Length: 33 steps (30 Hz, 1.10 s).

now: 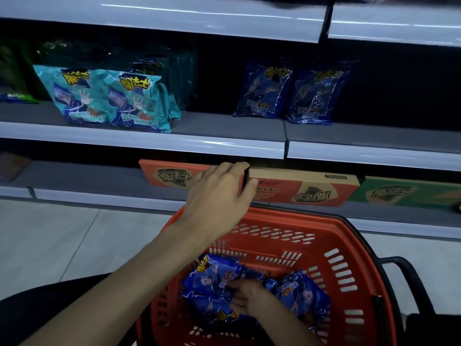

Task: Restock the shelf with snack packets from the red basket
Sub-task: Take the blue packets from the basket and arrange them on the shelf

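The red basket [349,233] stands below the shelves and holds several dark blue snack packets [212,278]. My right hand [247,298] is down inside it, fingers curled onto one of those blue packets. My left hand [222,193] hovers over the basket's far rim, in front of an orange box, with relaxed fingers and nothing in it. On the middle shelf [224,126], two matching blue packets [264,91] stand upright side by side at the right.
Teal snack packets [99,96] fill the left of the middle shelf, with green ones at the far left. Bare shelf lies between the teal and blue packets. Orange boxes [311,188] and a green box [404,193] lie on the lower shelf. The basket's black handle [409,278] hangs at its right.
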Motion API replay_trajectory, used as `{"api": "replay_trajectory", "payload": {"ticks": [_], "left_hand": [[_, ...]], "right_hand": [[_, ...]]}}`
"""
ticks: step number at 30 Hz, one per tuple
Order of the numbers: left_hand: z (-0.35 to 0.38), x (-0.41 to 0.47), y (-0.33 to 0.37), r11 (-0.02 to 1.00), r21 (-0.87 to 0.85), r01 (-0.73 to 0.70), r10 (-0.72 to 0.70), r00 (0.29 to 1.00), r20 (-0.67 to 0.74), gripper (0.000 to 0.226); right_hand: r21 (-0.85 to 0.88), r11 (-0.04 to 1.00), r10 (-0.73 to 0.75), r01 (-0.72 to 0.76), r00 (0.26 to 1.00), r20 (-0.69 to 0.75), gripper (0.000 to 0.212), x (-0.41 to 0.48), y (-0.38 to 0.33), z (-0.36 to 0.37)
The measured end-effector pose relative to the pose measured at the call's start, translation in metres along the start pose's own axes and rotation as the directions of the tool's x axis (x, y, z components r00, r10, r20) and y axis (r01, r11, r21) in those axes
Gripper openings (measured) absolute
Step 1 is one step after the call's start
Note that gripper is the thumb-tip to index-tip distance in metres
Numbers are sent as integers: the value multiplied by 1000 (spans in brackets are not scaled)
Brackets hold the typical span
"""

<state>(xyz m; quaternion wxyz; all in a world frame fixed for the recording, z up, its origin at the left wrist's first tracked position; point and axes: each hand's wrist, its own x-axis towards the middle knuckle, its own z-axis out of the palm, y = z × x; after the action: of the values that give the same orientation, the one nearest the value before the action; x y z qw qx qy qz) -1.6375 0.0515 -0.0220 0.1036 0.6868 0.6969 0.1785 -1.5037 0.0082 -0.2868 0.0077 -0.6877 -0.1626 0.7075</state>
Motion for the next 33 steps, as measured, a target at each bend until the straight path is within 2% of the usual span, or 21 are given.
{"api": "replay_trajectory", "payload": {"ticks": [2, 6, 11, 16, 19, 22, 26, 27, 30, 33], "left_hand": [[0, 0, 3, 1000, -22, 8, -8, 1000, -2, 49], [-3, -2, 8, 994, -103, 34, -34, 999, 10, 49], [0, -5, 9, 948, -295, 122, -110, 992, 56, 45], [6, -6, 8, 860, -464, 214, -195, 977, 89, 31], [9, -5, 8, 798, -540, 269, -248, 962, 112, 32], [13, -5, 11, 723, -624, 298, -288, 950, 120, 45], [15, -11, 21, 603, -746, 281, -316, 944, 100, 74], [16, -13, 25, 562, -777, 285, -327, 939, 107, 73], [18, -17, 37, 408, -858, 313, -325, 928, 184, 50], [19, -22, 49, 309, -891, 332, -237, 935, 266, 50]], "right_hand": [[37, 999, -26, 26, 1000, 6, 15, -16, -4, -7], [79, 994, -77, 74, 996, 38, 15, -47, -6, -31], [107, 959, -262, 262, 965, -16, 14, -98, -13, -73], [166, 913, -382, 373, 923, 31, 49, -149, -23, -107], [209, 877, -458, 434, 885, 86, 40, -181, -30, -119], [265, 810, -570, 523, 809, 146, 32, -205, -39, -124], [330, 728, -663, 601, 740, 116, 42, -216, -47, -129], [344, 709, -681, 615, 725, 107, 44, -217, -50, -130], [381, 664, -721, 643, 686, 100, 43, -222, -55, -131], [398, 641, -740, 656, 667, 93, 37, -230, -58, -131]]}}
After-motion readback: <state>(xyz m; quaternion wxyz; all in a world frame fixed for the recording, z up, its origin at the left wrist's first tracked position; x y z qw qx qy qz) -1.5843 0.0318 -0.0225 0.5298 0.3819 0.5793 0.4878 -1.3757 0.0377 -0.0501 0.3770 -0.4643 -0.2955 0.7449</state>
